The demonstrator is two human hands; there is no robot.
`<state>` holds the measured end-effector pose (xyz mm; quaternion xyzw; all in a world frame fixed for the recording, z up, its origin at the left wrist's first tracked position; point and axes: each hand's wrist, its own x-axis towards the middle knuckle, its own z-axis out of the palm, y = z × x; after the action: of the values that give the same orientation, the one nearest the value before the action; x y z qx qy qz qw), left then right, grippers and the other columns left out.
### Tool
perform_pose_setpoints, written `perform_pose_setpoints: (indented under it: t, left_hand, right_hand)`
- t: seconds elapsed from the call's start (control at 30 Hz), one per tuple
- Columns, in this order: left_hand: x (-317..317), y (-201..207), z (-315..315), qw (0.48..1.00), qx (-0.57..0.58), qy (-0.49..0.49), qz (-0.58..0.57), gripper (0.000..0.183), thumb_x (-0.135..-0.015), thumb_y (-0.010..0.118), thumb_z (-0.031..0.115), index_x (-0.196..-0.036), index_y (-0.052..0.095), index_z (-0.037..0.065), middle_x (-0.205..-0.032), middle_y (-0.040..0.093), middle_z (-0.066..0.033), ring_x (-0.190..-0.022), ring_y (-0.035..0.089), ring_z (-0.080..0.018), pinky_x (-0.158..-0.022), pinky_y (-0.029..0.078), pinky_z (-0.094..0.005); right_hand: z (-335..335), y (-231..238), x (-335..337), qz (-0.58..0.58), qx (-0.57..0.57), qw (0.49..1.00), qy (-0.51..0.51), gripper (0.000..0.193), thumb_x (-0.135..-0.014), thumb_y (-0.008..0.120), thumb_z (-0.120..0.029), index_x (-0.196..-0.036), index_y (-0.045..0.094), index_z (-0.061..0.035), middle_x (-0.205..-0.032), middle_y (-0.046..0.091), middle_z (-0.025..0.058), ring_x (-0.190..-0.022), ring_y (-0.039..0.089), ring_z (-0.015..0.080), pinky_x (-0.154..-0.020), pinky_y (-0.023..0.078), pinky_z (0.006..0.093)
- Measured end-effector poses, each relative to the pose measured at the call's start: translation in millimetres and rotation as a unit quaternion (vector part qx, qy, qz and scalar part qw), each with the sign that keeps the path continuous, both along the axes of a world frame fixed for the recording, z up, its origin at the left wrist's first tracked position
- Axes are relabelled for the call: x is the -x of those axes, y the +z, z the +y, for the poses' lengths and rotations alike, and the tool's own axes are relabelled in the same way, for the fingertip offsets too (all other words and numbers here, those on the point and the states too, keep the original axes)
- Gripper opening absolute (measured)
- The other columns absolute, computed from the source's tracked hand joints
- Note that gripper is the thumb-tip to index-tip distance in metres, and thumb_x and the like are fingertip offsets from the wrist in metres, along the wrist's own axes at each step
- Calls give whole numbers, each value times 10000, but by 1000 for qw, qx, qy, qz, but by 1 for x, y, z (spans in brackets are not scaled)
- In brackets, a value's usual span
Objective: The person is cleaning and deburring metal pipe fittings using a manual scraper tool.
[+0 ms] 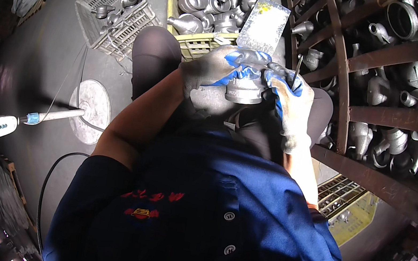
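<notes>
In front of my lap, my gloved left hand (224, 67) is closed round a grey cast-metal pipe fitting (244, 91), whose round collar points toward me. My right hand (293, 102), in a matching white and blue glove, is pressed up to the fitting's right side. Between its fingers a thin, dark, rod-like tool (298, 71) sticks up; its working end is hidden by the glove. Just beyond both hands, a scuffed flat metal plate (264, 28) leans at the edge of a yellow crate (200, 46) full of similar fittings.
A grey plastic crate (138, 44) with a few fittings stands to the left. On the right rises a rusty brown metal rack (344, 75) heaped with castings. Another yellow crate (360, 220) sits below it. At left lies a fan's round base (90, 113), with cables on the floor.
</notes>
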<state>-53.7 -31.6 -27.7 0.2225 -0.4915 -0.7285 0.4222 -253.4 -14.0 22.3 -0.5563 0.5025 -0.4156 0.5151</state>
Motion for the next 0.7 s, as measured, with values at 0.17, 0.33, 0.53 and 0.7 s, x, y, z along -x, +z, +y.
perform_pose_setpoints:
  t: [0.17,0.33,0.53,0.7]
  left_hand:
    - [4,11,5,999,20,27,-4,328,-910,518,75,-1220,492,-29,-1152,578,-109,-1053,563,-177,-916,456,-292]
    - [12,0,8,977,99,129,-136,454,-845,588,37,-1273,447,-21,-1249,508,-102,-1102,510,-154,-902,455,-285]
    - [17,16,16,972,150,78,-165,696,-742,622,-80,-1365,321,0,-1363,385,-104,-1236,393,-190,-964,435,-319]
    - [-18,-4,26,990,22,122,-68,623,-833,616,154,-1365,327,10,-1383,369,-103,-1267,374,-217,-1001,401,-365]
  right_hand:
    - [1,6,0,-13,-28,999,-10,231,-789,699,-147,-964,674,1,-654,565,-30,-536,409,8,-470,312,172]
    - [-7,0,2,-63,-5,998,-18,249,-783,698,-139,-991,674,-4,-685,586,-30,-570,441,6,-494,335,163]
    - [-6,6,3,-24,-25,999,-20,235,-787,694,-134,-981,675,-2,-705,600,-25,-563,455,17,-497,348,165]
    - [-10,4,8,-138,-80,985,-66,155,-820,646,-108,-931,666,-2,-663,611,21,-484,494,46,-448,360,176]
